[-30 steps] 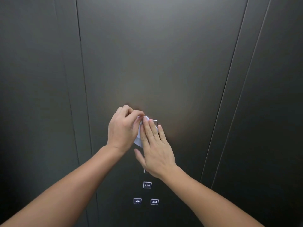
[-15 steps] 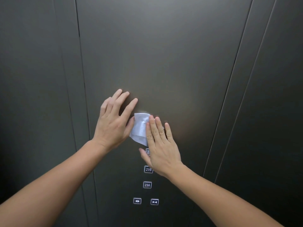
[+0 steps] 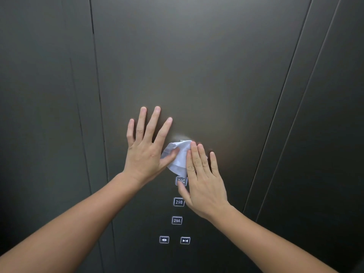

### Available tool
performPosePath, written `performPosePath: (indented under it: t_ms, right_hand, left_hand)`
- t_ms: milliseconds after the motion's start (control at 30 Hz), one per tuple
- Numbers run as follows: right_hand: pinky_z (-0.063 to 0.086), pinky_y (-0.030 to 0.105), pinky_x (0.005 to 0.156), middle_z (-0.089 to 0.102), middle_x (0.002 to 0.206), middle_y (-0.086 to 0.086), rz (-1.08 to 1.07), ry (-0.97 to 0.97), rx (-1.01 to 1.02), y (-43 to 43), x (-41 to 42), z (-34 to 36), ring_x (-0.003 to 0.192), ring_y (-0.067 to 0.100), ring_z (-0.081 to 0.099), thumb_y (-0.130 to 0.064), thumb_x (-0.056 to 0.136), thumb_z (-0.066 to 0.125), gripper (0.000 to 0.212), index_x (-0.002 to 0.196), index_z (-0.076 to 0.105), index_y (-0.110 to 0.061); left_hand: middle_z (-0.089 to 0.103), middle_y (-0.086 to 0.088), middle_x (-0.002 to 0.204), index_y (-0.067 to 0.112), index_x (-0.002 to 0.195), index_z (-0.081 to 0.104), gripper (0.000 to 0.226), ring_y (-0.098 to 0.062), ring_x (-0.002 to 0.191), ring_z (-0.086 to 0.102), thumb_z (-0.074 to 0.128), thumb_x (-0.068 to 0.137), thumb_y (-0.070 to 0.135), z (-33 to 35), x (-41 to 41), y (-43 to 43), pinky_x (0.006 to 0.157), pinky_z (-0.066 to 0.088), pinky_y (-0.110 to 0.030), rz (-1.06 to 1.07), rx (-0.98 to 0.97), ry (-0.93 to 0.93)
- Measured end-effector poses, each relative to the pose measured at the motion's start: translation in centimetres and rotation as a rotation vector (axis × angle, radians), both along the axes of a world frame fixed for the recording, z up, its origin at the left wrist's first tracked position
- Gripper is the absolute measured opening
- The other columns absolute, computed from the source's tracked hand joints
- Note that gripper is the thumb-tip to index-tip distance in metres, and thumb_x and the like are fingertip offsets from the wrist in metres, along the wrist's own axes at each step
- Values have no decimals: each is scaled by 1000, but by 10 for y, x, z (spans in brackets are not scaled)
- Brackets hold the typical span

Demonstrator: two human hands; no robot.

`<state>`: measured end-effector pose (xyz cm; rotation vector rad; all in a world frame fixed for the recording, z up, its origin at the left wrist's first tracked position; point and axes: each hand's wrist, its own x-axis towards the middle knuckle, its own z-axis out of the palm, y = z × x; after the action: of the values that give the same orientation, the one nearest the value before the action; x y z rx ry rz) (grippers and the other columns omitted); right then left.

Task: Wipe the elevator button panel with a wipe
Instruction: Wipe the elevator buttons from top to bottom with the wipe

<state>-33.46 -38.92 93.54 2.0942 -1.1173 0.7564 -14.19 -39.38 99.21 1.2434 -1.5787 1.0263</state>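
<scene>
panel [image 3: 197,75]: dark brushed metal, vertical. The button column sits low on it, and the big bare area above shows no buttons. Risk: effort goes into blank metal while the buttons get skipped.
left hand [image 3: 144,152]: open, fingers spread flat on the panel just left of the wipe. Thumb touches the wipe's left edge, gripping nothing. Risk: a bare palm leaves fresh prints on metal that is meant to end up clean.
right hand [image 3: 204,180]: open and flat, fingers pinning the right side of the wipe to the panel. It presses rather than pinches. Risk: if the pressure eases on a vertical face, the wipe probably slides or drops.
wipe [image 3: 180,156]: white, crumpled, trapped between the two hands, directly above the top visible button. Bunched up, so likely small contact area. Risk: streaks or missed strips unless it is flattened.
29C button [image 3: 181,180]: right thumb lies across its lower edge, label partly hidden. Risk: thumb or wipe pushes it in and registers a call. Can't tell if it is lit.
29B button [image 3: 178,202]: just beside the heel of the right hand, uncovered. Same accidental-press risk once the stroke comes down.
29A button [image 3: 176,220]: clear of both hands, apparently not reached yet.
door-open button [image 3: 164,239], door-close button [image 3: 185,240]: bottom pair, well apart from the wipe. Risk: a hard pass here could trigger the doors. Recessed edges likely hold grime a flat swipe misses.
</scene>
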Motion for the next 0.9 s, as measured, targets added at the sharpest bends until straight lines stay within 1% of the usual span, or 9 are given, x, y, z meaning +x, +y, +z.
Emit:
performPosePath:
  t_ms: [133, 200, 333, 433, 533, 667, 800, 900]
  right_hand:
    - [14, 54, 123, 11, 166, 20, 30, -15, -23, 10, 2, 3, 155, 31, 5, -41, 94, 49, 83, 155, 17, 4]
    - [14, 53, 123, 13, 166, 21, 53, -9, -30, 14, 7, 6, 155, 31, 5, -39, 92, 49, 82, 154, 19, 5]
    - [12, 50, 125, 10, 165, 22, 87, 47, -2, 16, 23, 11, 155, 31, 5, -38, 90, 48, 84, 154, 18, 5]
    - [13, 49, 125, 9, 165, 22, 85, 75, 7, 10, 27, 15, 155, 32, 7, -38, 90, 50, 85, 155, 15, 5]
    - [14, 49, 125, 10, 164, 21, 92, 103, -13, 2, 25, 16, 154, 32, 9, -42, 92, 50, 85, 155, 16, 3]
    - [12, 48, 125, 4, 164, 19, 71, 145, -90, -8, 17, 18, 154, 31, 9, -45, 94, 49, 83, 155, 19, 3]
    - [7, 47, 126, 0, 165, 19, 53, 137, -96, -12, 6, 12, 155, 32, 6, -43, 97, 44, 79, 155, 17, 4]
    - [7, 47, 126, 1, 165, 18, 69, 208, -72, -9, 4, 3, 155, 30, 3, -44, 97, 44, 80, 155, 17, 3]
  left_hand:
    - [30, -11, 164, 24, 151, 40, 68, -37, 153, 18, 55, 93, 57, -2, 5, -5, 120, 19, -59, -2, -25, -23]
    - [30, -10, 163, 25, 150, 41, 66, -37, 153, 19, 55, 93, 56, -2, 4, -6, 120, 17, -58, -14, -27, -9]
    - [35, -13, 161, 23, 146, 47, 61, -38, 151, 22, 50, 95, 57, 1, -3, -3, 119, 17, -57, 0, -27, 30]
    - [38, -14, 160, 23, 142, 50, 54, -37, 149, 25, 51, 96, 51, 4, -1, 0, 117, 20, -56, 26, -20, 21]
    - [38, -14, 160, 23, 142, 51, 51, -37, 149, 25, 55, 95, 43, 7, 4, 4, 116, 22, -55, 32, -7, -18]
    - [31, -12, 164, 26, 146, 47, 51, -36, 154, 20, 51, 96, 36, 7, 17, 7, 120, 17, -51, 6, 27, -96]
    - [27, -11, 166, 28, 154, 39, 57, -34, 155, 19, 49, 98, 36, 6, 35, 2, 122, 18, -52, 54, -15, -235]
    - [26, -11, 165, 29, 156, 35, 61, -36, 154, 21, 48, 97, 39, 4, 42, -7, 120, 20, -52, 108, -70, -292]
